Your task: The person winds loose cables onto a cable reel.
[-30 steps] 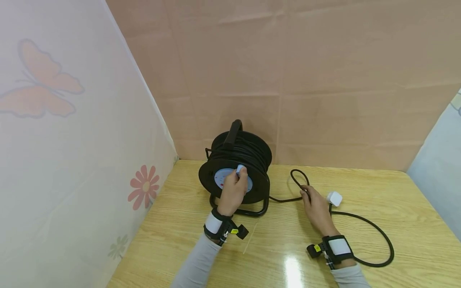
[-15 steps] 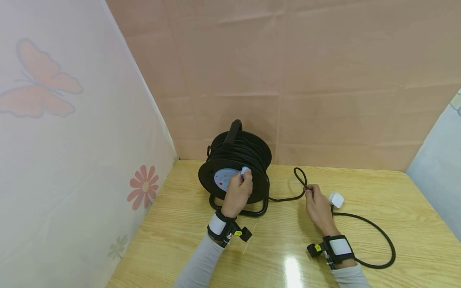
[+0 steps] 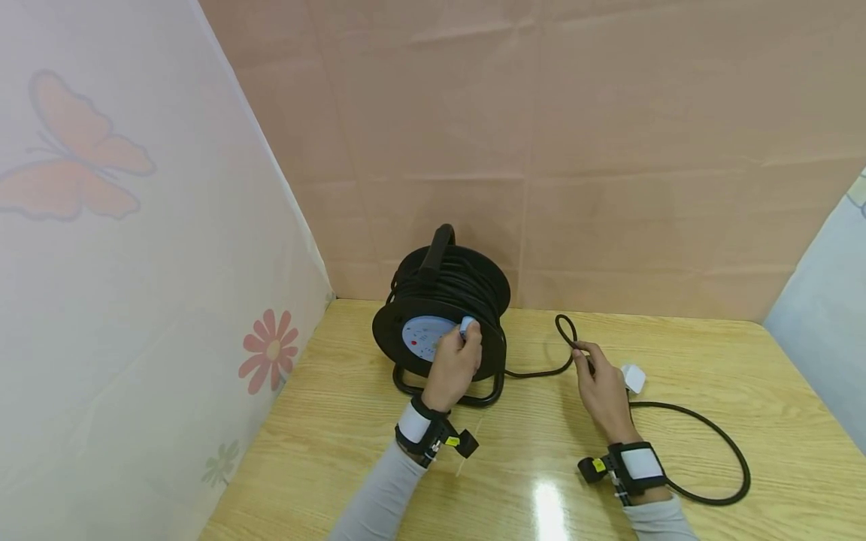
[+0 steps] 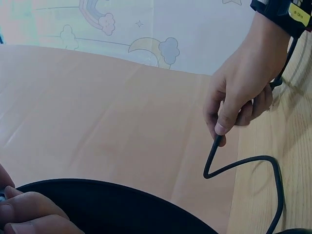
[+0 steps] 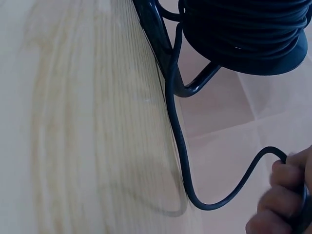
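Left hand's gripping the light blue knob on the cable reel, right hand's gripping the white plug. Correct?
Not quite: the right hand grips the black cable; the white plug shows just beside that hand. The head view shows it. The left hand does grip the light blue knob on the cable reel.

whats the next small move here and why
Probably turn the reel slightly by its knob, letting the right hand guide the cord: the left hand grips the knob, the right holds the cord, and slack bends between it and the reel.
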